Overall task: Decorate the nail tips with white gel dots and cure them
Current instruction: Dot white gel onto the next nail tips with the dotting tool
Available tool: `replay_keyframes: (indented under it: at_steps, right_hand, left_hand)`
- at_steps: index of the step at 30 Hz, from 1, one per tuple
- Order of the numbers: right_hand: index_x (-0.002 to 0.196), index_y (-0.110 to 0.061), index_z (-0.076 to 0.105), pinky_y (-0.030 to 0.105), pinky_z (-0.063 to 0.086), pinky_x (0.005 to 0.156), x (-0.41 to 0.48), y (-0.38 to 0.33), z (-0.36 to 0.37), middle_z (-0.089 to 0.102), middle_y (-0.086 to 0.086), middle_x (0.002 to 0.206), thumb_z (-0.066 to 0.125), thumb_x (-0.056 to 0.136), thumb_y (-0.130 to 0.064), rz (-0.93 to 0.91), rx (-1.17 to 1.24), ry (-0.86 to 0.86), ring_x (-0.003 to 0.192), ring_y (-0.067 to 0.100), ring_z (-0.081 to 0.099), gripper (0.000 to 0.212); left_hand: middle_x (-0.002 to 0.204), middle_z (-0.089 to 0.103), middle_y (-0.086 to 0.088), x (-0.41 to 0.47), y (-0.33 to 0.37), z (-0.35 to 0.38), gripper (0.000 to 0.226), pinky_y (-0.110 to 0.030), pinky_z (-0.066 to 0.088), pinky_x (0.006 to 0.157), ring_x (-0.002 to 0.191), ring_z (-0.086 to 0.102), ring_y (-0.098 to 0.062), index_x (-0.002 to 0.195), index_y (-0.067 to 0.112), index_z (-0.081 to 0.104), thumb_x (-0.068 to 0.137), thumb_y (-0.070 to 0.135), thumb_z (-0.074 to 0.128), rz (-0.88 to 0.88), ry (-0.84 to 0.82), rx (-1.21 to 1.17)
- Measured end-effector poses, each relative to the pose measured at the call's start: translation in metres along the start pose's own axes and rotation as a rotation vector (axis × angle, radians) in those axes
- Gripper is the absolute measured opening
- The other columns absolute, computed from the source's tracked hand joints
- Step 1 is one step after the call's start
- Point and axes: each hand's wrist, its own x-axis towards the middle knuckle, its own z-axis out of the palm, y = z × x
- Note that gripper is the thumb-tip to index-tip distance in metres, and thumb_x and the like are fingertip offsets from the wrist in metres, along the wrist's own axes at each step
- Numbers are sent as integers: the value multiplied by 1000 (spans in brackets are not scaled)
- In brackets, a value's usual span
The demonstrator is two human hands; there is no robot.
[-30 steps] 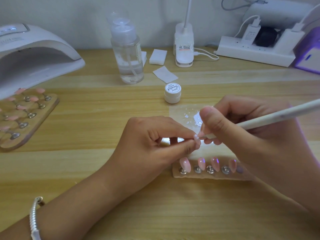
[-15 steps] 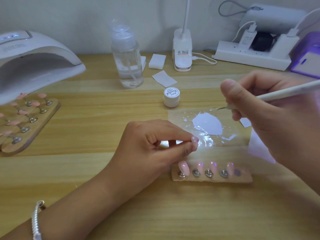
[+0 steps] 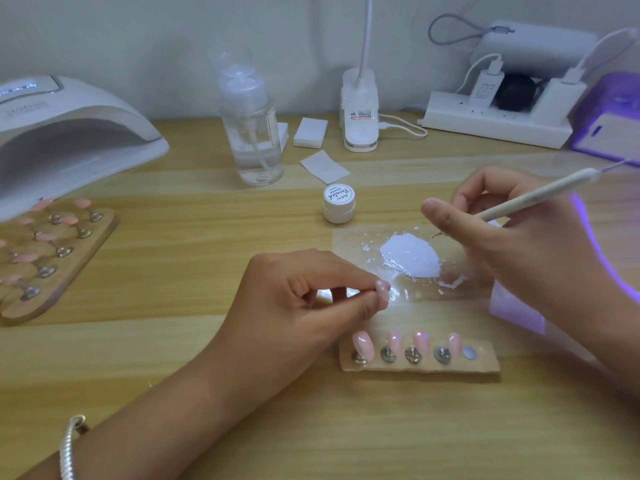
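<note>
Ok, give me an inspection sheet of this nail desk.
Surface: wooden table; white gel puddle on a clear sheet.
Job's things: strip holder with four pink tips, one stud empty; gel jar, lid on; curing lamp at left, tip board before it.
Clutter: pump bottle, wipes.
Hands: left hand pinches a nail tip; right hand holds the dotting pen, point beside the gel.
Cables: white cable from desk lamp base; power strip with chargers plugged in.
Surroundings: pale wall; purple-lit device at right.
</note>
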Motion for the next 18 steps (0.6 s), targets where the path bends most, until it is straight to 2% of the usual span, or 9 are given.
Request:
replay_keyframes:
  at_steps: [5,9,18]
  right_hand:
    - [70,-15,66,19,47,43,-2,2,2,65,4,57,68,83,-53,83,62,-104,45,13,62,41]
    - [68,-16,66,13,42,44,-1,5,3,64,4,54,64,87,-52,53,1,-160,43,11,59,41]
    - [69,-20,68,15,44,45,0,9,2,64,0,52,67,88,-47,66,-29,-168,44,12,61,33]
  left_hand:
    - [76,73,15,0,-1,0,8,-6,36,57,65,60,-2,78,21,80,80,13,79,-3,-1,13]
    - [77,74,15,0,-1,-1,8,-5,36,57,65,60,-2,78,21,80,80,13,79,-1,2,23]
    - [76,74,15,0,0,0,9,-6,36,57,64,60,-1,77,20,80,80,11,80,-16,0,12]
